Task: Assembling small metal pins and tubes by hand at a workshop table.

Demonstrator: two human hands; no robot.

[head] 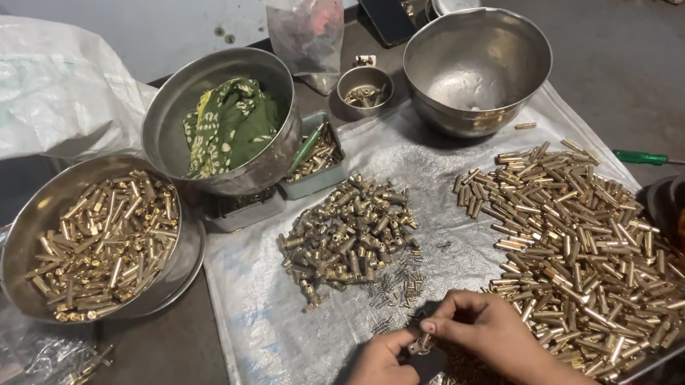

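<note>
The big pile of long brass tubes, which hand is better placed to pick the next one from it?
The right hand, probably: it lies against the edge of the big pile of long brass tubes, while the left hand is farther off, pinching a small brass piece.

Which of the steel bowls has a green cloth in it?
The middle large bowl, holding the green cloth; the left bowl holds brass pieces, the right bowl looks nearly empty.

Steel bowl (185, 124) holding green cloth (229, 124), upper middle. Empty steel bowl (477, 66) upper right. Steel pan (25, 240) of brass pieces at left. Small steel cup (364, 90) between the bowls. Black phone (384, 11) at top. Green screwdriver (649, 159) at right. White sack (23, 89) upper left.
</note>
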